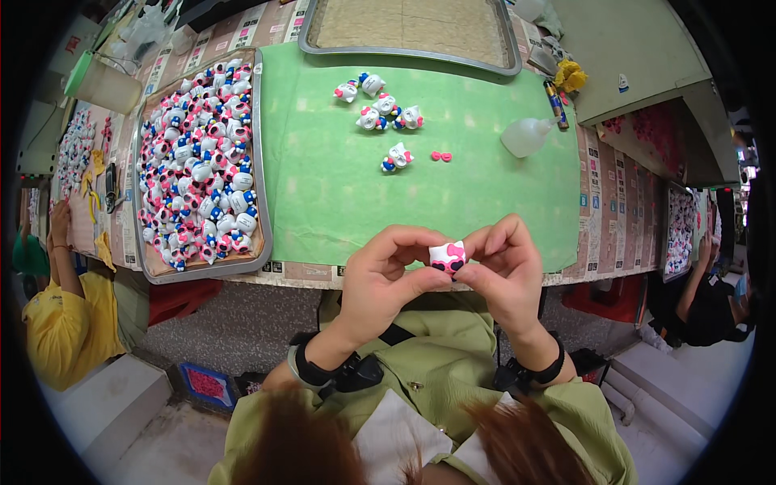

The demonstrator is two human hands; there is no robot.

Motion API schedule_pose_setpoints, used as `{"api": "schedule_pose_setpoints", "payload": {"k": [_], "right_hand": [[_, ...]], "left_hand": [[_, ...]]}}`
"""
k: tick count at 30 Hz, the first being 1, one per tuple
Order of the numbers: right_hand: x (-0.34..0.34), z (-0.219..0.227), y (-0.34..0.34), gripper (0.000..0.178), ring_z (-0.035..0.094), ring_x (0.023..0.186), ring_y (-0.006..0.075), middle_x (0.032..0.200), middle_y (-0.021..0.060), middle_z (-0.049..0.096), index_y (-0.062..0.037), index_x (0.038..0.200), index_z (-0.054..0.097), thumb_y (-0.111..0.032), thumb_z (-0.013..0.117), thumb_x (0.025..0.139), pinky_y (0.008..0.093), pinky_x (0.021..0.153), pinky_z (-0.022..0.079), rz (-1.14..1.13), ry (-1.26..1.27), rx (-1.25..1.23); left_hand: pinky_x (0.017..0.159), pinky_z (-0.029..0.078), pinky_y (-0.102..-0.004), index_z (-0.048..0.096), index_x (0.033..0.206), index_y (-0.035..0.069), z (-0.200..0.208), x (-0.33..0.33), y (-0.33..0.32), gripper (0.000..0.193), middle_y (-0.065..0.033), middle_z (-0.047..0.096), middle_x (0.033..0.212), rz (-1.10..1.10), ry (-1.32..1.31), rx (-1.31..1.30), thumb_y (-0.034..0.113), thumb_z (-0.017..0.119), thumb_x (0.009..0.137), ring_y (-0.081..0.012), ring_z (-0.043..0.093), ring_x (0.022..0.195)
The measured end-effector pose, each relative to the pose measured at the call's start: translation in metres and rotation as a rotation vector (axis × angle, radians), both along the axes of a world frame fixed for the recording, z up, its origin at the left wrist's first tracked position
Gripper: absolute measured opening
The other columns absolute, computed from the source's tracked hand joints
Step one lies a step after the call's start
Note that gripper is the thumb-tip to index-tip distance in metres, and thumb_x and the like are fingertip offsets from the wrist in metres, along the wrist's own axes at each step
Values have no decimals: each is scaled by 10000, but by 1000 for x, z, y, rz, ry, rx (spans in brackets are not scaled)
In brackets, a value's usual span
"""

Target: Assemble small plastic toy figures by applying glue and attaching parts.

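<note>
Just over the table's near edge, a small white cat figurine head (447, 254) with a pink bow and dark heart-shaped glasses is pinched between both hands. My left hand (390, 271) grips it from the left with thumb and fingers, and my right hand (509, 267) closes on its right side. Beyond them on the green mat (323, 202) lie several white, pink and blue cat figurines (385, 104). One more figurine (397, 158) lies nearer, beside a tiny pink bow-shaped piece (440, 156).
At the left stands a metal tray (263, 162) heaped with similar figurines. Another shallow tray (404, 52) lies at the back. A translucent squeeze bottle (527, 137) and a dark tube (556, 105) are at the mat's right. People in yellow (65, 323) and black (707, 307) work at either side.
</note>
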State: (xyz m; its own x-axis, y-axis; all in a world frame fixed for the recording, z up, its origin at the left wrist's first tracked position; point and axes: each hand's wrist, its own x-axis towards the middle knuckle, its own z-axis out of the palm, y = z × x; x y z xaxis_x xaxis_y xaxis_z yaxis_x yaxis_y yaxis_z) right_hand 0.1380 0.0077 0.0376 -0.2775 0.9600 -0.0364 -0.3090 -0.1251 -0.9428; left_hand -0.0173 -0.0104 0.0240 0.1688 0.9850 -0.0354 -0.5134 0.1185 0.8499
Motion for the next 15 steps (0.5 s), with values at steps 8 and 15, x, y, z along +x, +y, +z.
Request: {"api": "schedule_pose_setpoints", "payload": {"k": [8,15], "right_hand": [[-3,-1,0,395,521,762,128,876,79,550,-8,991,435,20,662,670,251,699,433,-152,-372,356],[-2,-1,0,402,536,752,143,889,92,567,-10,1012,449,10,657,670,256,677,440,-163,-446,458]], "left_hand": [[863,411,-317,463,1080,-37,-3,2,3,296,-180,488,1135,-46,-143,-134,3,524,792,-196,511,1002],[885,391,-315,456,1103,-42,-7,2,4,287,-154,501,1127,-55,-150,-120,8,483,821,-183,503,1010]]}}
